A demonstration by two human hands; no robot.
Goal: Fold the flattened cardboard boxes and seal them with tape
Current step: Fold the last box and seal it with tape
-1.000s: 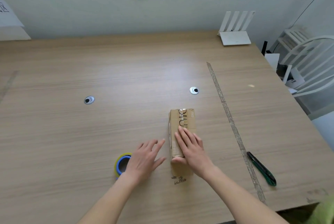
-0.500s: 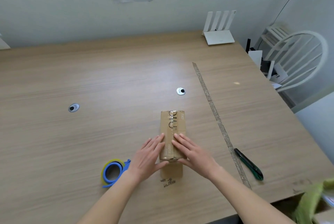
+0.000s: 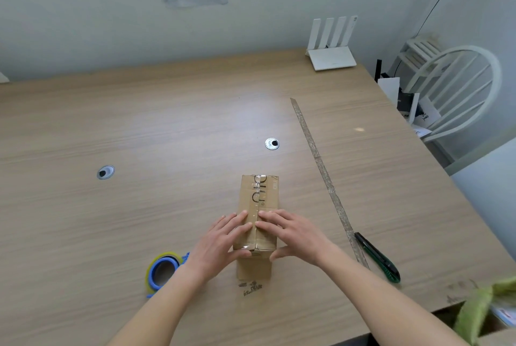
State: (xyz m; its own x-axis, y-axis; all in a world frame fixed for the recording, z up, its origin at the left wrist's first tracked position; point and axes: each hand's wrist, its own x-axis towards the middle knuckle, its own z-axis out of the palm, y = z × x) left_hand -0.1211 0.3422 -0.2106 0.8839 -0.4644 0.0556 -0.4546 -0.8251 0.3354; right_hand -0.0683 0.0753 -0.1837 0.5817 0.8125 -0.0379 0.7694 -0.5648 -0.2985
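One cardboard box (image 3: 258, 211) is already folded up and a strip of clear tape is laid along its top seam, so sealing of this side appears nearly done; smoothing is judged to be the step in hand. The box stands on the table (image 3: 139, 122) at 6 o'clock. It is pressed from 9 o'clock by the left hand (image 3: 220, 245) and from 3 o'clock by the right hand (image 3: 293, 234), fingers flat, thumbs against the near end. The tape roll (image 3: 160, 271) lies at 8 o'clock of the box, just beside the left wrist.

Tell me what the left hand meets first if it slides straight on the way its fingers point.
The left hand lies on the cardboard box, fingers aimed up-right toward the taped seam. It would likely meet the right hand's fingers first, just across the seam; their gap is small.
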